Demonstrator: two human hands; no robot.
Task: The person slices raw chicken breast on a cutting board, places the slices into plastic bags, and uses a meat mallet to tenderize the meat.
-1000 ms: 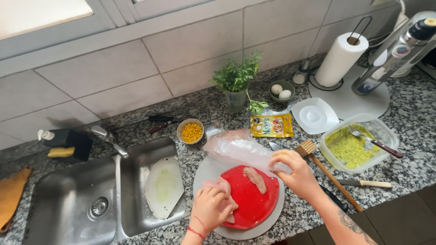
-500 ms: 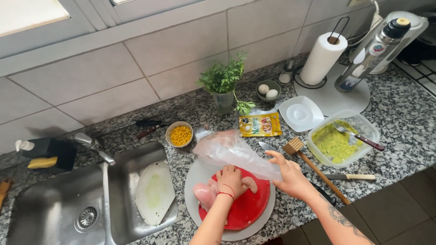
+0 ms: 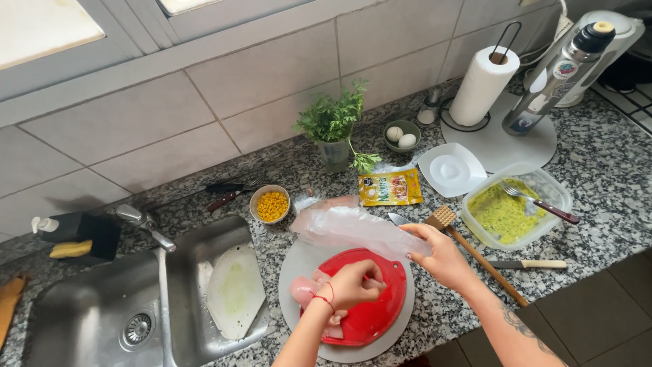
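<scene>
My left hand point(image 3: 352, 284) is closed on a pale raw chicken piece point(image 3: 303, 291) over the red cutting board point(image 3: 380, 312), which lies on a round grey board point(image 3: 302, 257). My right hand point(image 3: 438, 253) holds one end of a clear plastic bag point(image 3: 346, 224) lifted above the boards. More raw meat point(image 3: 333, 331) lies at the red board's near-left edge, under my wrist.
A wooden meat mallet point(image 3: 475, 253), a knife point(image 3: 528, 264) and a plastic tub of yellow crumb mix with a fork point(image 3: 506, 211) lie to the right. Behind are a bowl of corn point(image 3: 270, 203), a yellow packet point(image 3: 390, 188), herbs in a glass point(image 3: 334, 126), eggs point(image 3: 401, 136), a white dish point(image 3: 451, 168) and paper towels point(image 3: 482, 85). The sink point(image 3: 136, 306) is at left.
My left hand has moved from the board's left edge to its middle and closed on a chicken piece. My right hand has lifted the plastic bag off the board.
</scene>
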